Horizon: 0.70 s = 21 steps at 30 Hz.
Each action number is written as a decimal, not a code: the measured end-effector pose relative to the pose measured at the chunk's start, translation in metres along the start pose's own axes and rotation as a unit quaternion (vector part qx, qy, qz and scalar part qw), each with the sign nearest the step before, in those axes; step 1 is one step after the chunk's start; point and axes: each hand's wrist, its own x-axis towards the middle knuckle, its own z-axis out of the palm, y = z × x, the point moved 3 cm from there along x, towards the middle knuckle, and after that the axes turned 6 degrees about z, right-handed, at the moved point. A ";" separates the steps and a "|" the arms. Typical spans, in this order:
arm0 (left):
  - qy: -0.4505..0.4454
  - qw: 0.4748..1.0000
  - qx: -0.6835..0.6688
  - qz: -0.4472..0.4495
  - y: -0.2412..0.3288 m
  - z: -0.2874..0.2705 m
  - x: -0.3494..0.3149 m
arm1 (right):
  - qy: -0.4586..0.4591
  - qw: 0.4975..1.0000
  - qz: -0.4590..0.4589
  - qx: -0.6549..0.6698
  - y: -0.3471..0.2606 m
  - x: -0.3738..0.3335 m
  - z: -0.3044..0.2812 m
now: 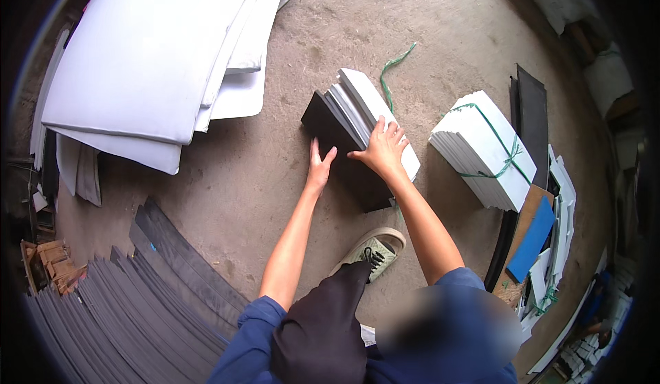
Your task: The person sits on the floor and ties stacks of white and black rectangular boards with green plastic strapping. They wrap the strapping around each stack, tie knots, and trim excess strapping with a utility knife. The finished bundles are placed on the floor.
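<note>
A stack of narrow white boards (375, 102) with a dark board (337, 133) along its left side rests on the concrete floor in front of me. My left hand (320, 167) is at the left edge of the dark board, thumb and fingers apart. Across the white boards lies my right hand (382, 151), its thumb on the left side and its fingers over the right edge. A green strip of twine (386, 85) runs out on the floor beyond the stack; a bit of green also shows at its near end.
To the right stands a white board bundle (481, 154) tied with green twine. Large white sheets (144, 54) are piled at the far left. Dark strips (130, 315) fill the near left. Dark, brown, blue (533, 239) and white offcuts lie at the right. My shoe (371, 253) is close to the stack.
</note>
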 end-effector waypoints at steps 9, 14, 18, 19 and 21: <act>0.009 0.995 -0.092 0.043 0.014 0.021 -0.007 | -0.047 0.994 -0.036 0.097 0.008 -0.002 -0.006; -0.008 0.987 -0.147 0.056 0.032 0.020 -0.010 | -0.014 0.985 -0.045 0.167 0.012 -0.018 -0.015; -0.029 0.986 -0.157 0.042 0.043 0.023 -0.010 | -0.001 0.992 -0.036 0.124 0.005 -0.028 -0.040; -0.037 0.995 -0.072 0.065 0.033 0.020 -0.005 | -0.014 0.995 -0.020 0.099 0.006 -0.025 -0.033; -0.046 0.988 0.103 0.108 0.004 0.011 0.007 | -0.042 0.998 0.010 0.050 0.008 -0.015 -0.005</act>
